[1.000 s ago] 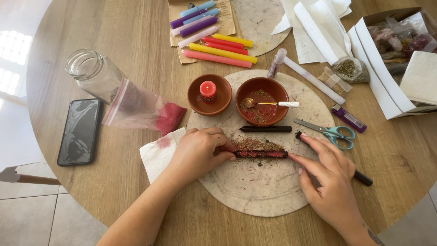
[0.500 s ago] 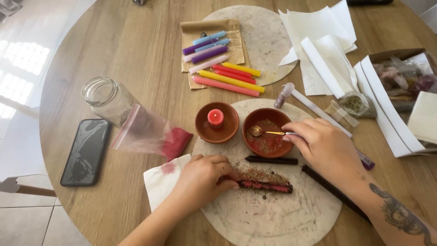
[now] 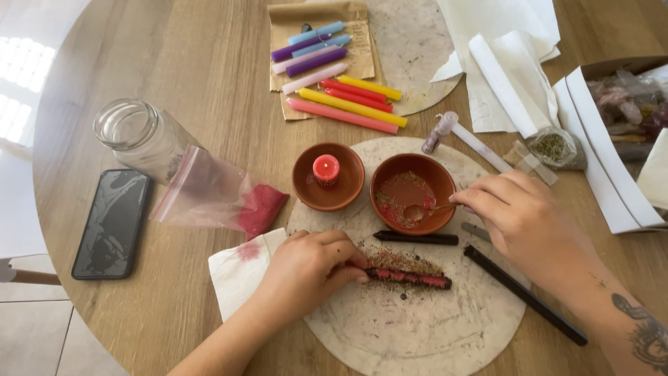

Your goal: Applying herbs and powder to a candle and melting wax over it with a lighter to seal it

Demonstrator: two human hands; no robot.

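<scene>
My left hand (image 3: 306,268) pinches the left end of a dark candle (image 3: 410,278) coated with red powder and dried herbs, lying on a round pale mat (image 3: 417,327). My right hand (image 3: 518,219) grips the handle of a small gold spoon (image 3: 421,209) whose bowl dips into the herb mix inside a brown clay bowl (image 3: 412,191). A short black candle (image 3: 417,238) lies just below that bowl. A longer black candle (image 3: 525,294) runs diagonally under my right wrist.
A second clay dish holds a red tealight (image 3: 325,168). A bag of red powder (image 3: 223,198), glass jar (image 3: 136,136), phone (image 3: 111,223) and stained napkin (image 3: 240,268) sit left. Coloured candles (image 3: 337,69) lie at the back, white paper (image 3: 508,63) and an open box (image 3: 619,132) at the right.
My right hand left the coated candle's right end, took the spoon's handle and tipped its bowl down into the herb mix. My left hand stayed on the candle.
</scene>
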